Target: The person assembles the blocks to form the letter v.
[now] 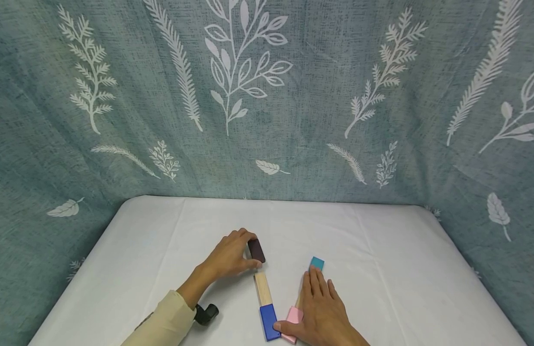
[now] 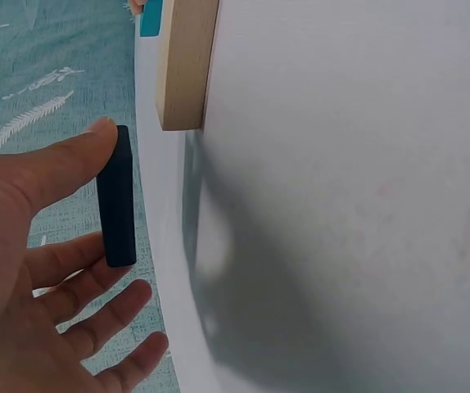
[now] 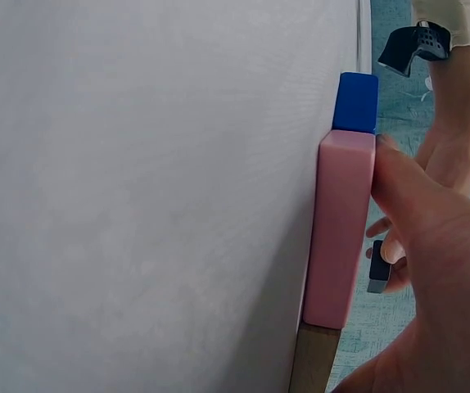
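Note:
My left hand (image 1: 234,253) pinches a small dark rectangular block (image 1: 256,251) between thumb and fingertips. In the left wrist view that dark block (image 2: 117,196) is apart from the end of a plain wooden block (image 2: 187,65). The plain wooden block (image 1: 262,288) meets a blue block (image 1: 269,322) end to end in the head view. My right hand (image 1: 322,310) lies with straight fingers over a second slanting row, its thumb at the blue block's lower edge. That row shows a pink block (image 1: 295,315), partly covered wood and a teal block (image 1: 317,263).
White cloth covers the table (image 1: 392,298). A patterned teal curtain (image 1: 310,105) hangs behind and at both sides. On the left wrist sits a black device (image 1: 206,315), below a beige sleeve (image 1: 167,319).

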`<state>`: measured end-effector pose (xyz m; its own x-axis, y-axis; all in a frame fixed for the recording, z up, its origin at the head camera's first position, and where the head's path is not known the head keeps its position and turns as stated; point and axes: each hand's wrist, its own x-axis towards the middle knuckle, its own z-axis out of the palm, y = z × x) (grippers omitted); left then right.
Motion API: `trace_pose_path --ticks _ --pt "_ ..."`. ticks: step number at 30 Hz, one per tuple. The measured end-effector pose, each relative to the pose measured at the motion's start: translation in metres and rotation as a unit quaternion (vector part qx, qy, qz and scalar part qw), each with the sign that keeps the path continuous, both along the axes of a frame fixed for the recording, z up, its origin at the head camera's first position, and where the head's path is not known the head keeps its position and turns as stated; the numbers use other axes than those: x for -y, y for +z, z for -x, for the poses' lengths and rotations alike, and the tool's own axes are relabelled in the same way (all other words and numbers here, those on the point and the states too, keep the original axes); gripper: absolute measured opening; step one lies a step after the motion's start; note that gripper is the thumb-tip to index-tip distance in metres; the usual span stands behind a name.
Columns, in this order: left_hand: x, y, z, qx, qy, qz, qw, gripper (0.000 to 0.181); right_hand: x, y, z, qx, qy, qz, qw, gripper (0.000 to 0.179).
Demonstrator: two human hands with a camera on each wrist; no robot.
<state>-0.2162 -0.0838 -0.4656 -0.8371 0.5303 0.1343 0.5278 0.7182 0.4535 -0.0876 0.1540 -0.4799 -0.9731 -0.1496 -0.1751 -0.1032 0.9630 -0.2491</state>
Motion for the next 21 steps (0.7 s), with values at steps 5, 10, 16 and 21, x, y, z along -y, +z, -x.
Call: trace_pose_path --ticks 5,10,16,21 --pt "-0.0006 -0.0017 -0.0029 -0.004 -0.003 0.012 0.9999 0.065 -0.0001 0.0 0.0002 0.003 -0.002 -0.002 1.0 0.144" --pt "-0.0006 -0.0021 -0.0066 -0.003 -0.005 0.02 0.9998 0.065 0.0001 -0.0003 0.0003 0.005 -0.003 -0.001 1.0 0.144" --pt "-0.0007 -0.005 -0.0082 -0.004 -0.01 0.023 0.9997 0.064 0.0 -0.0001 0.0005 0.005 -0.004 -0.002 1.0 0.145" --pt "-0.0007 -0.0071 -0.0093 -0.007 -0.011 0.027 0.9996 0.064 0.0 -0.0002 0.0003 0.006 -0.003 -0.002 1.0 0.145"
